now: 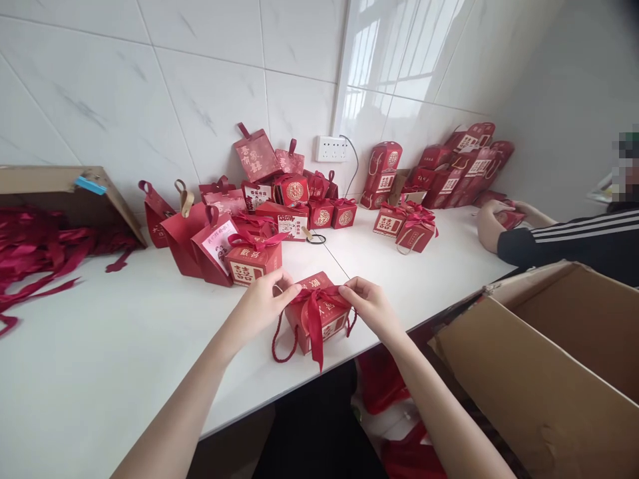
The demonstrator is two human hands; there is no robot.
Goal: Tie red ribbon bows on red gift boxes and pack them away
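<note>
A red gift box [327, 329] with gold and white lettering sits near the table's front edge. A red ribbon [314, 319] lies over its top in a bow, with a tail hanging down the front. Dark red cord handles loop out at both sides. My left hand [272, 296] pinches the ribbon at the box's left top edge. On the right, my right hand [368, 299] pinches the ribbon's other side. Just behind my left hand stands another ribboned red box [254, 259].
Red boxes and bags [294, 193] crowd the wall side. A carton of red ribbons [44, 239] is at the left. An open cardboard box [544, 359] stands at the right front, a person's hands [494, 219] beyond it. A black loop [315, 238] lies mid-table.
</note>
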